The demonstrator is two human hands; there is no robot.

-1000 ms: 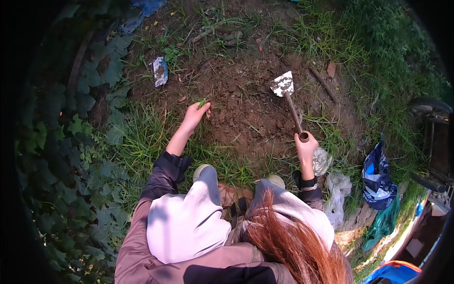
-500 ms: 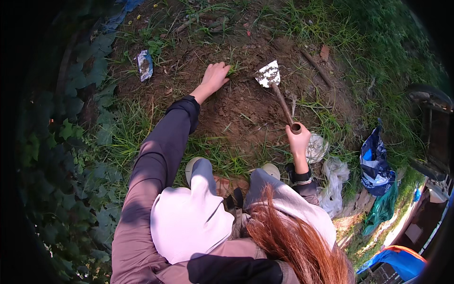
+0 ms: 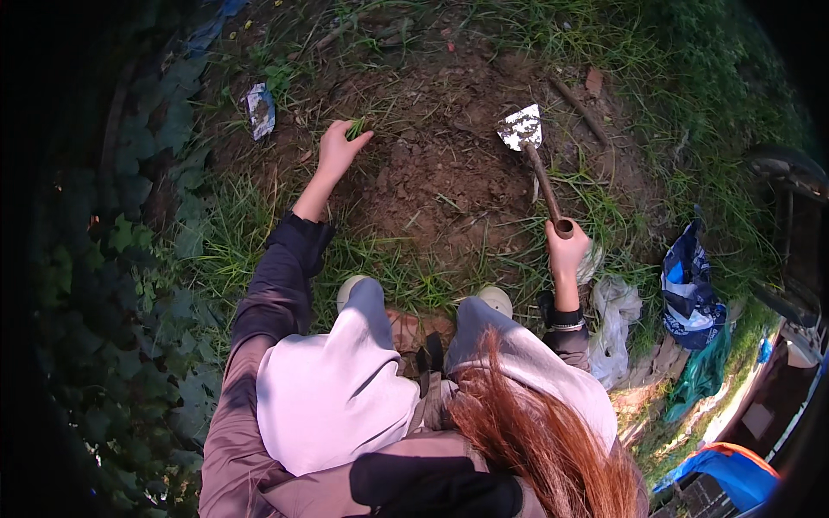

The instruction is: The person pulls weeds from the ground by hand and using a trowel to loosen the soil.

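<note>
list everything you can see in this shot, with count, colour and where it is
trowel: 1, silvery soiled blade, brown handle, on the bare soil at upper right, handle end in the right hand
grass tuft: 1, green, at the left hand's fingertips
soil patch: 1, brown, centre top, ringed by grass
foil scrap: 1, silvery, upper left on the ground
stick: 1, brown, right of the trowel blade
blue bag: 1, blue and white, right
pale plastic bag: 1, whitish, beside the right wrist
leafy vines: many, dark green, left edge
shoes: 2, pale toes, below the soil
left hand: 1, on the grass tuft
right hand: 1, gripping the trowel handle
</note>
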